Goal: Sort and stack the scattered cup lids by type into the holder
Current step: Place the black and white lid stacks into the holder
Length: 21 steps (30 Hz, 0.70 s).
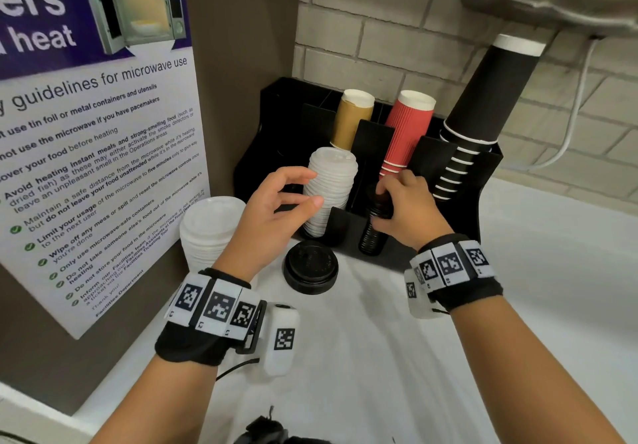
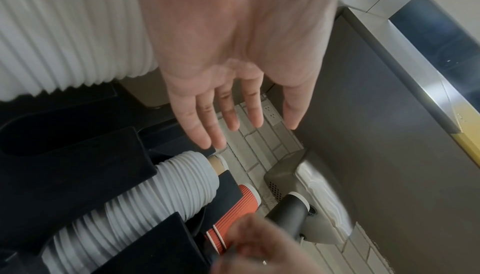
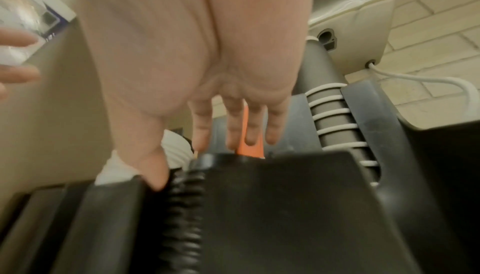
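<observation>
Head view: a microwave guidelines poster fills the left of the frame. Right of it, a stack of white lids stands loose on the white worktop. The left hand is held at centre with fingers released and spread, nothing grasped, just beside the tall white lid stack in the black holder. Lower centre, a short stack of black lids lies on the worktop. The right hand is seen with fingers curled onto the top of the black lid stack in the next compartment. Brown, red and black cups are racked behind.
</observation>
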Available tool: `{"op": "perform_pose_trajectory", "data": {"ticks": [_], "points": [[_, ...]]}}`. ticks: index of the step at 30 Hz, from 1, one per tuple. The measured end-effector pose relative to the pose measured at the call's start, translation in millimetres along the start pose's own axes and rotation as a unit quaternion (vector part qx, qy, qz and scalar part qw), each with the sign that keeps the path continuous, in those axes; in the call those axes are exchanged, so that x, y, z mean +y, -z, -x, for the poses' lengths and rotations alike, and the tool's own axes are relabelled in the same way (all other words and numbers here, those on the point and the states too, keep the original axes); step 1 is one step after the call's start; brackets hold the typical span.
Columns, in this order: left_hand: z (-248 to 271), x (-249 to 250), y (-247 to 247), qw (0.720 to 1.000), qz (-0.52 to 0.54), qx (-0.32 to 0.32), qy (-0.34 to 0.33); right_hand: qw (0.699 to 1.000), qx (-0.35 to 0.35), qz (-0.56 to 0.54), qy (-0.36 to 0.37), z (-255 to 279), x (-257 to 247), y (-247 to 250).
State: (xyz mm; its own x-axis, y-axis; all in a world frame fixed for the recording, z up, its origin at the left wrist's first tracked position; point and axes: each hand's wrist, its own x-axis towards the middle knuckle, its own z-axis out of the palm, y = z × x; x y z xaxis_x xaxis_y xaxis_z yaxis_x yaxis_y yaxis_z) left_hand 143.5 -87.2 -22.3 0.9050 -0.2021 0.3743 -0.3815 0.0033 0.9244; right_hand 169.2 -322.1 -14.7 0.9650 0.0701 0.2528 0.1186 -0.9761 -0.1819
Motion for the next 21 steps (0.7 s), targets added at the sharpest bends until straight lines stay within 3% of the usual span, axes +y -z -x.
{"op": "perform_pose_trajectory", "data": {"ticks": [2, 3, 4, 6, 8, 10, 13, 21], "points": [[-0.3, 0.7, 1.6, 1.0, 0.001, 0.003, -0.003, 0.993, 0.094, -0.06, 0.044, 6.4, -14.8, 2.0], [-0.5, 1.1, 2.2, 1.0, 0.002, 0.003, -0.004, 0.987, 0.101, -0.104, 0.069, 9.3, -24.6, 2.5], [-0.5, 1.4, 2.4, 1.0, 0.004, 0.003, -0.003, 0.983, 0.069, -0.144, 0.089, 11.8, -34.3, 0.8], [-0.4, 1.8, 2.6, 1.0, 0.007, 0.005, -0.002, 0.979, -0.078, -0.159, 0.099, 15.5, -51.1, -8.8], [0.5, 2.1, 2.9, 1.0, 0.007, 0.007, -0.001, 0.968, -0.214, -0.096, 0.083, 16.6, -62.4, -23.4], [1.6, 2.2, 3.6, 1.0, 0.004, 0.008, -0.003, 0.958, -0.279, -0.037, 0.058, 17.3, -69.6, -37.2], [2.4, 2.1, 4.5, 1.0, 0.0, 0.008, -0.004, 0.946, -0.32, -0.001, 0.051, 16.7, -78.5, -49.8], [2.4, 2.8, 4.7, 1.0, 0.001, 0.008, -0.003, 0.942, -0.322, 0.055, 0.079, 8.9, -92.8, -55.5]]}}
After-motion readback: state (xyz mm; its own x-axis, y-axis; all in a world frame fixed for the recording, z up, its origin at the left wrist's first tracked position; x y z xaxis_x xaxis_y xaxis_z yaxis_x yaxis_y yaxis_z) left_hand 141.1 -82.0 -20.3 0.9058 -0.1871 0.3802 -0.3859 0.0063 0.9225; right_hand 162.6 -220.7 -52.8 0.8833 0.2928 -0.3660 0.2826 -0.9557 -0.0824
